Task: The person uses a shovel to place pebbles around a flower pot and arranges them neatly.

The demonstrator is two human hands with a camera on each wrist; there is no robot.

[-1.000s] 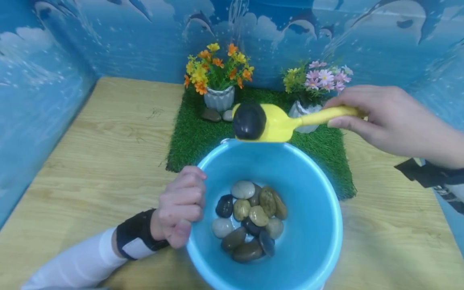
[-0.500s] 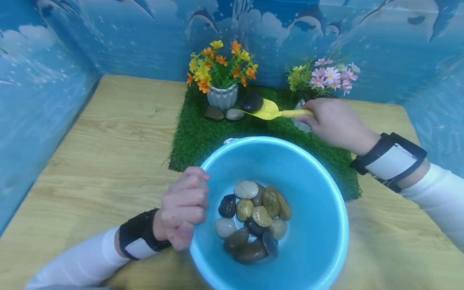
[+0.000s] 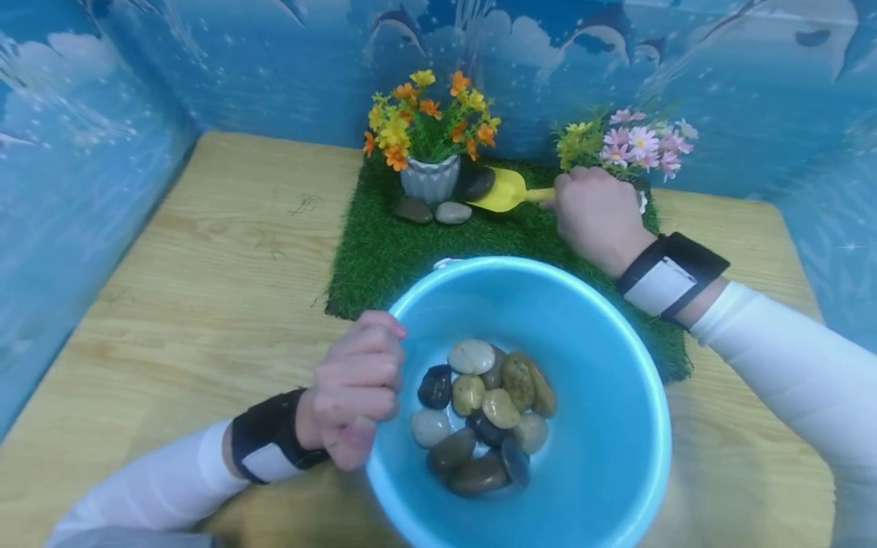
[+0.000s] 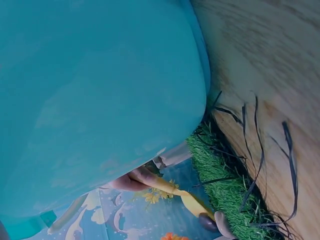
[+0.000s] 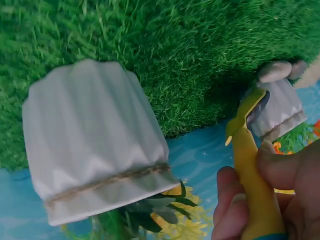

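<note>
My right hand (image 3: 597,217) grips the handle of a small yellow toy shovel (image 3: 505,190). A dark, smooth stone (image 3: 477,183) lies at the shovel's tip, low over the green turf mat and just right of the pot of orange and yellow flowers. In the right wrist view, thumb and fingers wrap the yellow handle (image 5: 252,185). My left hand (image 3: 361,387) holds the left rim of a light-blue bucket (image 3: 606,426), its fingers curled over the edge. Several wet pebbles (image 3: 501,409) lie on the bucket's bottom. The bucket's outer wall (image 4: 100,90) fills most of the left wrist view.
On the turf mat (image 3: 373,266) stand a flowerpot (image 3: 430,180) with orange flowers and another (image 5: 95,135) with pink ones. A brown stone (image 3: 414,210) and a grey stone (image 3: 453,212) sit before the first pot. Dolphin-printed walls enclose the wooden table (image 3: 226,251).
My right hand has carried the shovel and dark stone away from above the bucket, back and down to the turf beside the orange-flower pot. The left hand keeps its hold on the rim.
</note>
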